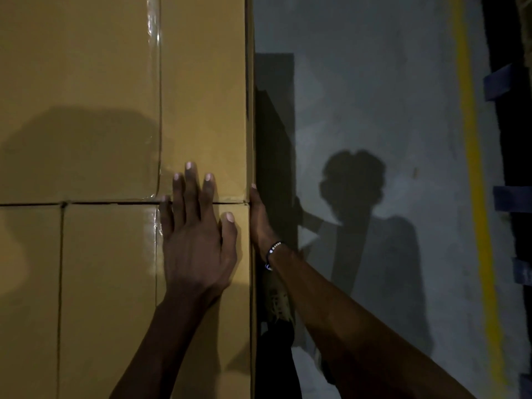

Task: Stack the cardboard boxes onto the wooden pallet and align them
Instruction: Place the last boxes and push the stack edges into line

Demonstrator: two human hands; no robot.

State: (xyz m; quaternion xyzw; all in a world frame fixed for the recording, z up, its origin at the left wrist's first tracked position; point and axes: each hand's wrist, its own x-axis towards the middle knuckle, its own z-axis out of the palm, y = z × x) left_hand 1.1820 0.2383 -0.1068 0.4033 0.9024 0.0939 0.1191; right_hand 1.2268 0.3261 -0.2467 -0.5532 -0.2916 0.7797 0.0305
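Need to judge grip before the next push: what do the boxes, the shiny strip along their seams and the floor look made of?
Boxes: matte brown cardboard, going by the flat flaps and seams.
Shiny strip: looks like clear plastic packing tape; it glints and wrinkles.
Floor: seems grey painted or sealed concrete, mottled, with a yellow line.

cardboard boxes (115, 110) stacked at left, floor (388, 110) to their right, line (475, 168) farther right
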